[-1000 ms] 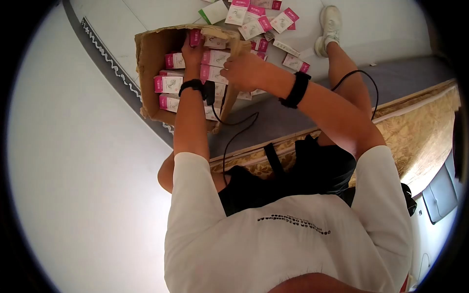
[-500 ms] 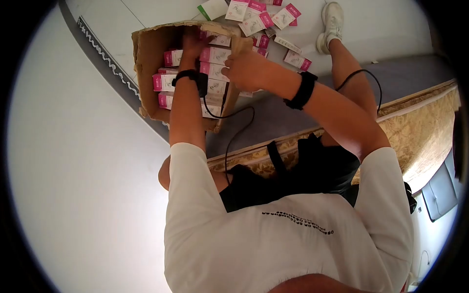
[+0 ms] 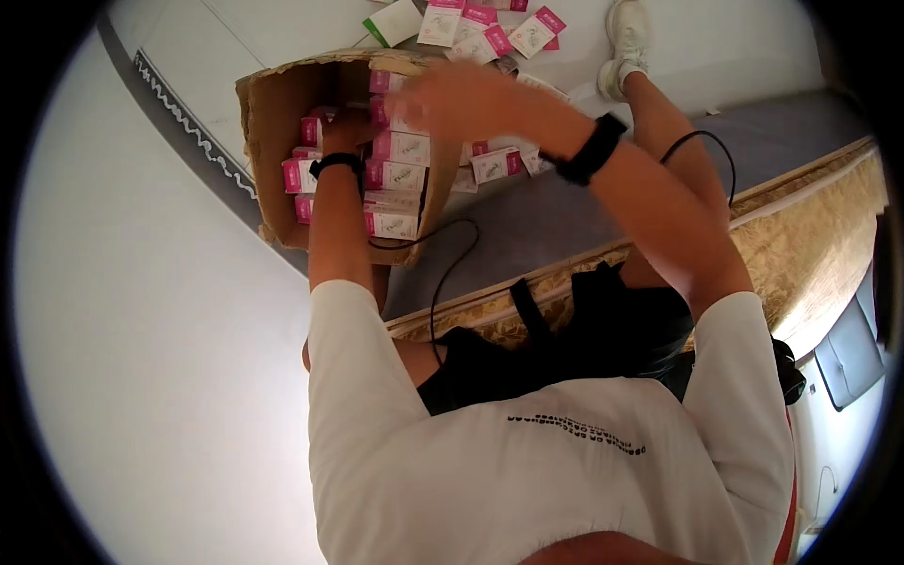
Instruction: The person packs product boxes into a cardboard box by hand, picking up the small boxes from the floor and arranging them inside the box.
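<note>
A worn cardboard box (image 3: 268, 155) lies before me, its opening facing me. Inside it, pink-and-white cartons (image 3: 396, 176) are packed in a column on the right, and others (image 3: 298, 176) sit on the left. My left hand (image 3: 347, 130) is inside the box between these two groups, its fingers beside the right column; shade and blur hide whether it holds a carton. Over the box's right edge, my right hand (image 3: 452, 102) is smeared by motion, so its fingers cannot be made out. Black bands are around both wrists.
Several pink-and-white cartons (image 3: 537, 32) lie scattered on the floor beyond the box, with a green-and-white one (image 3: 394, 23) among them. A black cable (image 3: 452, 268) loops below the box. My shoe (image 3: 628, 47) is at the upper right, near a grey strip (image 3: 782, 132) and gold-patterned cushion (image 3: 800, 245).
My left hand has come back from the far end of the box toward me. My right hand has let go of the box's right flap and swung up and left, over the edge.
</note>
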